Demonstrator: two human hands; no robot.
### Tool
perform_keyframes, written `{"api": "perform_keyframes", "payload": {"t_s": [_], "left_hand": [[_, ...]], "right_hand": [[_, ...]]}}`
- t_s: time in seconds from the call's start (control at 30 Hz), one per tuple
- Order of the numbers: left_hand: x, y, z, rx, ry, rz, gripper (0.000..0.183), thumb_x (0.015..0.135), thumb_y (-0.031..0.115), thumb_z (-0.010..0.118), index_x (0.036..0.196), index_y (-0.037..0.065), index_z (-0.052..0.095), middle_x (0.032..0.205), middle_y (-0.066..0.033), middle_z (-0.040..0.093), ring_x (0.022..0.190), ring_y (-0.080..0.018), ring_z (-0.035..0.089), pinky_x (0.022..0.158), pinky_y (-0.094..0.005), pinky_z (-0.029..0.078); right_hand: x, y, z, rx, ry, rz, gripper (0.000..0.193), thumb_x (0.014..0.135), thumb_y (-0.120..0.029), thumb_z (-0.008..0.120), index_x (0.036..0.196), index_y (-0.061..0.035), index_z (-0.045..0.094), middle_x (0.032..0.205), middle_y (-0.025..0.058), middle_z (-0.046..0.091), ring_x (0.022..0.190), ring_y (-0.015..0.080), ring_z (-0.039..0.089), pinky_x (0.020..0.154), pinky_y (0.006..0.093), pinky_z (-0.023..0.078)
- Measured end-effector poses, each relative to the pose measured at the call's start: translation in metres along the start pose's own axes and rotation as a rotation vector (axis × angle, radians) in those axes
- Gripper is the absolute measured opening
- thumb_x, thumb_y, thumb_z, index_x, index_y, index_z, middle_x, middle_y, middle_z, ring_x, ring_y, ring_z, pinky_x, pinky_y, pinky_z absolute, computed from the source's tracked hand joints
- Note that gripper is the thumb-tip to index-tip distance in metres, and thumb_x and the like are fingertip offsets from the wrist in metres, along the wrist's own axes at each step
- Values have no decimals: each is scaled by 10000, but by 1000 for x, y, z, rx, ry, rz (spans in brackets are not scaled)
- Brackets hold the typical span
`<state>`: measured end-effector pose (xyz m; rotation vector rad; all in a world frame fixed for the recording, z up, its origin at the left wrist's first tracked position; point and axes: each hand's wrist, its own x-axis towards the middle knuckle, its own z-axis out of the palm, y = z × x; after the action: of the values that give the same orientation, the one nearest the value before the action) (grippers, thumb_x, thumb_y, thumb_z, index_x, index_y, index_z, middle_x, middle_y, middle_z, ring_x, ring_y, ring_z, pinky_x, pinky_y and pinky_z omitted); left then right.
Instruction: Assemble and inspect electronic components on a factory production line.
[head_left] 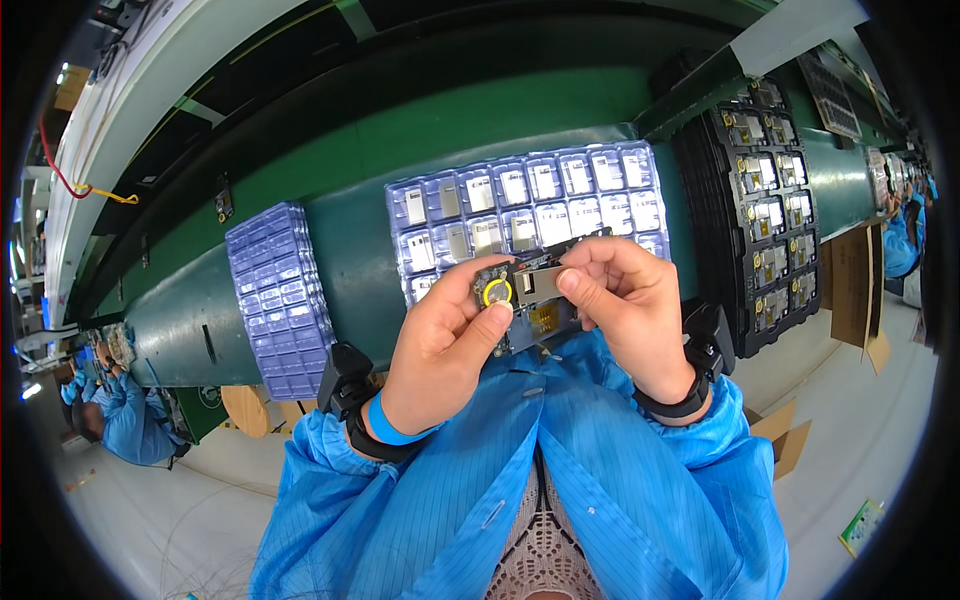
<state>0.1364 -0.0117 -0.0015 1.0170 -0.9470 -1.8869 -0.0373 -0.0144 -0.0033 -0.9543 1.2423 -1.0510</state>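
Above the workbench, close to my chest, both hands hold a small electronic assembly. My left hand (432, 350) is closed around the left end of a circuit board (512, 340), its thumb beside a round part with a yellow ring (497, 291). A flat silver metal plate (540, 284) with a small cut-out lies over the upper part of the board. My right hand (640, 310) pinches the plate's right end between thumb and fingers. Below the plate a gold-coloured patch (544, 319) shows on the board. Behind the hands stands a translucent bluish blister tray (393, 195) with similar silver plates in its pockets.
A stack of bluish blister trays (280, 300) stands at the left. Stacked black trays (738, 290) with board assemblies stand at the right. A metal beam (700, 95) crosses the far right of the green bench (360, 235). Cardboard boxes (852, 290) and co-workers (135, 410) are farther off.
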Motion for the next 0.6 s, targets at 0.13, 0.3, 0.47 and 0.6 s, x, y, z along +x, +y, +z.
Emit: {"api": "perform_keyframes", "payload": {"t_s": [0.13, 0.3, 0.47, 0.6], "left_hand": [[2, 0, -2, 16, 0, 3, 347, 875, -4, 426, 1212, -42, 356, 1070, -102, 539, 962, -111, 510, 835, -235, 409], [4, 2, 5, 44, 44, 0, 306, 867, 20, 478, 1157, -39, 402, 1004, -75, 554, 860, -67, 514, 726, -197, 425], [6, -6, 8, 69, 170, 71, 221, 841, 13, 533, 1042, -36, 455, 893, -51, 558, 746, -43, 499, 616, -179, 414], [1, -7, 9, 80, 219, 123, 189, 833, 3, 543, 998, -37, 459, 826, -34, 544, 710, -36, 478, 578, -174, 392]], "right_hand": [[3, 1, 2, -13, 11, 1, 95, 788, -10, 607, 877, 4, 578, 717, 12, 605, 602, 24, 517, 501, 163, 406], [2, 4, 1, -97, 75, -115, 95, 764, -27, 637, 839, 5, 587, 690, 15, 605, 602, 29, 524, 519, 174, 423], [-3, -3, 11, -217, 139, -142, 110, 740, -45, 661, 813, 0, 592, 662, 45, 606, 552, 34, 524, 490, 179, 421], [-7, -8, 13, -486, 191, -347, 130, 685, -47, 682, 778, -19, 595, 647, 57, 591, 542, 134, 527, 499, 242, 410]]}}
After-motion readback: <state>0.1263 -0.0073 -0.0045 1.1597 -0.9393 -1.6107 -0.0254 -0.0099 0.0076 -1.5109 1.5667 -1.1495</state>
